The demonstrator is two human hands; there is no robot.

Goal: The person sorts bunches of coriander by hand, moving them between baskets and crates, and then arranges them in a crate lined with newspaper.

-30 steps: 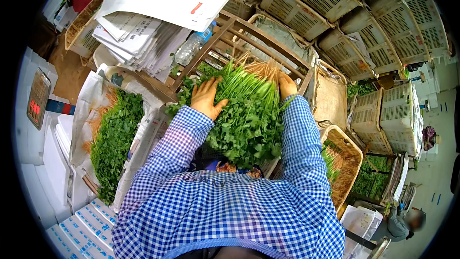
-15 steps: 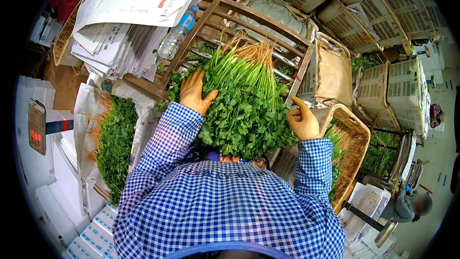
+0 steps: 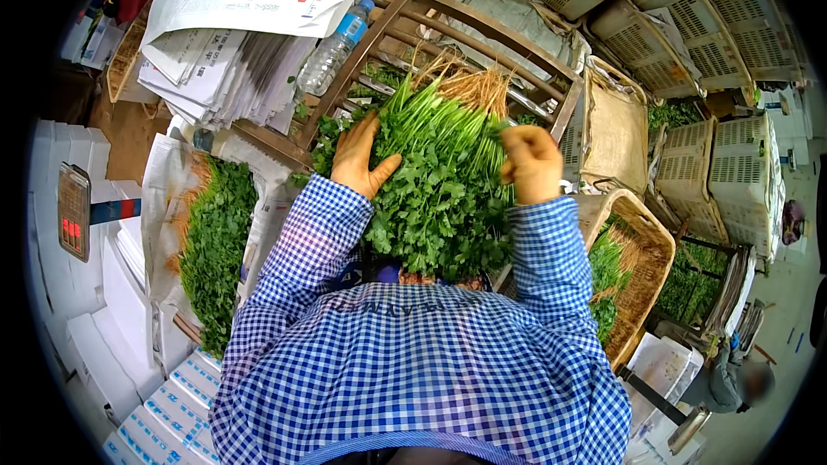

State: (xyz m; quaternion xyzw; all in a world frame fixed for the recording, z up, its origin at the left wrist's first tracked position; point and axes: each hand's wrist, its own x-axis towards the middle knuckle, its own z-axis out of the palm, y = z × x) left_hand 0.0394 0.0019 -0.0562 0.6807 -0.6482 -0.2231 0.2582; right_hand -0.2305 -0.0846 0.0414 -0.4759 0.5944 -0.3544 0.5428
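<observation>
Under the head camera, straight ahead of the person, a thick bunch of leafy greens (image 3: 444, 207) lies with its leaves toward the body and its pale stems and orange-brown roots pointing away, the root end over a brown barred rack (image 3: 376, 37). The left hand (image 3: 362, 162) rests against the left side of the bunch, palm down, fingers stretched out and thumb held well away from them. At the opposite side, the right hand (image 3: 531, 164) is by the stems with its fingers curled in (it is blurred, so whether it pinches a stem I cannot tell). Both arms wear blue-and-white checked sleeves (image 3: 297, 241).

Left of the rack, a clear plastic bottle (image 3: 332, 56) with a blue cap lies beside a stack of printed paper (image 3: 215, 77). Nearer the body on that side, more greens (image 3: 220, 245) lie on newspaper, roots to the left, and a device with a red lit display (image 3: 74, 211) stands farther out. On the right, a brown-lined basket (image 3: 656, 245) holds further rooted greens. Beyond are stacked slatted crates (image 3: 724, 43), and a co-worker in grey (image 3: 722, 379) appears near the right rim.
</observation>
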